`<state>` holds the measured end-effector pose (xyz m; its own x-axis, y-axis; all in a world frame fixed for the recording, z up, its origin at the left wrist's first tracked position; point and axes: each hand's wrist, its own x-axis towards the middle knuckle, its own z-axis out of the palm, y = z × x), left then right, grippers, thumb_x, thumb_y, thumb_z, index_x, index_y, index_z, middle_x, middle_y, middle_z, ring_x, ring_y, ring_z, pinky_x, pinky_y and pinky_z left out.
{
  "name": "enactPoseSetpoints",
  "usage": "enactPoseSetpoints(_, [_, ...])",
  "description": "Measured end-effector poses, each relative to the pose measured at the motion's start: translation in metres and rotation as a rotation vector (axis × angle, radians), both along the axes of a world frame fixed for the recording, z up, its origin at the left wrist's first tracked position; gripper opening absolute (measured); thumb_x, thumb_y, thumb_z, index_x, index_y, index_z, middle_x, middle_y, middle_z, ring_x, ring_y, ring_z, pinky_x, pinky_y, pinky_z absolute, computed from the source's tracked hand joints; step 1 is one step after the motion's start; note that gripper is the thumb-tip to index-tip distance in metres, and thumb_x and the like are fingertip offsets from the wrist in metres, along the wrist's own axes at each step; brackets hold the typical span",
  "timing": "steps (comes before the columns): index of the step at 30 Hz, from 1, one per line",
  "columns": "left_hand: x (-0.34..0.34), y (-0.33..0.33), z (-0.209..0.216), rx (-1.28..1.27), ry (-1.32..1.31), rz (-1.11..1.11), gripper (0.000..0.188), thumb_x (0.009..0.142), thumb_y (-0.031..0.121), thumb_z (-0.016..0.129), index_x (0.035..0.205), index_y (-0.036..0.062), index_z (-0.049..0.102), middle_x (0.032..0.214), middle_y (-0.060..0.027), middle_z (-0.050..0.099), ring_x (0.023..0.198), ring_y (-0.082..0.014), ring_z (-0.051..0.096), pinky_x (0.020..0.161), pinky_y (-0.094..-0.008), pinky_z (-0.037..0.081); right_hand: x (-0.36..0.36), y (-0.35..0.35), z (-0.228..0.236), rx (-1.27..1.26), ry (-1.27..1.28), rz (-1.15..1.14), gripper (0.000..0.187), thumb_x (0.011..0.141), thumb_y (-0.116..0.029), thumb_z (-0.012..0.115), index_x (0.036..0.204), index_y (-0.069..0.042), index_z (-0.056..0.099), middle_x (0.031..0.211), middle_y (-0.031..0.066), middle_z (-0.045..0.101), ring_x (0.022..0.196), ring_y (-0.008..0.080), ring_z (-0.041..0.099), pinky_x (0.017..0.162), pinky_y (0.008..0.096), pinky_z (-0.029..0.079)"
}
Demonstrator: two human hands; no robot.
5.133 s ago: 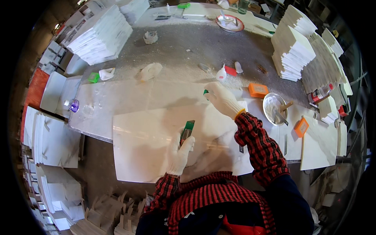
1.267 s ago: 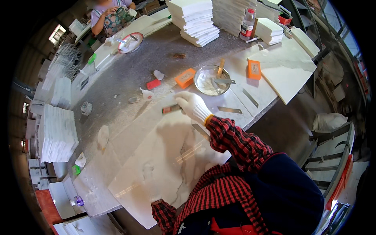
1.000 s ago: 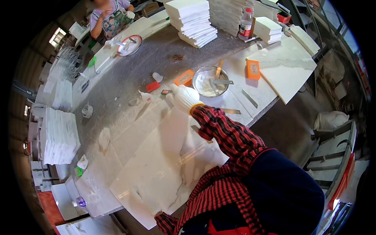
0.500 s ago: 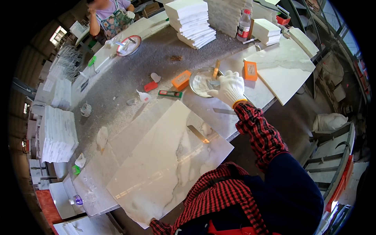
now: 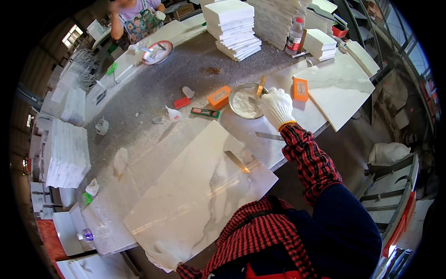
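Note:
My right hand (image 5: 277, 108), in a white knitted glove, is closed at the right rim of a metal bowl (image 5: 238, 115) of white paste. Beside its fingers a putty knife (image 5: 261, 85) with a yellowish handle stands tilted, its blade in the paste. The fingers' undersides are hidden, so what they hold cannot be made out. At the near corner of a large pale veined marble slab (image 5: 186, 186), my left hand (image 5: 166, 257), also gloved, rests with its fingers outstretched. A second putty knife (image 5: 237, 161) lies on the slab, and a metal strip (image 5: 269, 136) lies between slab and bowl.
Around the bowl lie orange boxes (image 5: 219, 97) (image 5: 300, 89), a green-and-red box (image 5: 205, 112) and a white nozzle bottle (image 5: 173, 114). Farther back are stacked tiles (image 5: 232, 28), a drink bottle (image 5: 294, 37) and a plate (image 5: 158, 53). Another person (image 5: 137, 21) is at the far left.
My right hand has drawn back a little from inside the bowl to its right rim, its fingers more curled. More of my left glove shows on the slab's corner. The view has shifted slightly.

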<state>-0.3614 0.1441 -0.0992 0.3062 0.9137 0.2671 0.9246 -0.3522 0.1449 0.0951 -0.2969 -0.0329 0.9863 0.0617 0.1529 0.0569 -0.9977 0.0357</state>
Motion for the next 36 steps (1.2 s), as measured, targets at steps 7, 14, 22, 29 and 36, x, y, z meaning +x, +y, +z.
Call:
enactPoseSetpoints(7, [0.0, 0.0, 0.006, -0.041, -0.006, -0.011, 0.06, 0.103, 0.044, 0.055, 0.146, 0.002, 0.052, 0.147, -0.0184, 0.054, 0.134, -0.0376, 0.051, 0.113, -0.0479, 0.041, 0.005, -0.005, 0.001, 0.081, -0.148, -0.027, 0.022, 0.086, -0.023, 0.065, 0.091, -0.006, 0.079, 0.101, 0.0143, 0.07, 0.095, 0.0364, 0.069, 0.079, 0.048, 0.057])
enactPoseSetpoints(14, [0.007, -0.009, 0.012, -0.046, 0.001, 0.04, 0.06, 0.104, 0.044, 0.053, 0.147, 0.0012, 0.051, 0.15, -0.0178, 0.052, 0.136, -0.0365, 0.049, 0.114, -0.0466, 0.04, 0.074, -0.041, 0.013, 0.566, 0.067, 0.013, 0.03, 0.083, -0.029, 0.065, 0.097, -0.008, 0.08, 0.101, 0.0194, 0.076, 0.097, 0.0375, 0.072, 0.087, 0.0454, 0.057])
enactPoseSetpoints(22, [0.003, -0.003, 0.004, -0.053, 0.027, 0.057, 0.058, 0.104, 0.044, 0.054, 0.148, 0.0066, 0.051, 0.153, -0.0128, 0.049, 0.137, -0.0329, 0.049, 0.114, -0.0468, 0.04, 0.095, -0.052, -0.001, 0.688, 0.053, 0.072, 0.03, 0.086, -0.031, 0.067, 0.101, -0.008, 0.08, 0.097, 0.0164, 0.077, 0.093, 0.0347, 0.073, 0.086, 0.0423, 0.057])
enactPoseSetpoints(29, [0.02, -0.016, 0.022, -0.178, -0.032, 0.033, 0.055, 0.101, 0.039, 0.056, 0.146, 0.006, 0.054, 0.149, -0.013, 0.053, 0.135, -0.0331, 0.05, 0.114, -0.0468, 0.041, -0.009, -0.12, -0.006, 1.019, -0.439, -0.227, 0.031, 0.092, -0.032, 0.072, 0.102, -0.004, 0.08, 0.082, 0.0102, 0.075, 0.073, 0.0162, 0.068, 0.07, 0.0317, 0.053])
enactPoseSetpoints(36, [0.037, -0.037, 0.04, -0.256, -0.048, 0.153, 0.049, 0.101, 0.04, 0.053, 0.137, 0.0064, 0.059, 0.141, -0.014, 0.058, 0.127, -0.0337, 0.056, 0.107, -0.047, 0.045, -0.084, -0.119, -0.067, 1.222, -0.143, -0.514, 0.03, 0.091, -0.028, 0.073, 0.107, -0.003, 0.078, 0.088, 0.011, 0.076, 0.076, 0.016, 0.069, 0.071, 0.0329, 0.054])
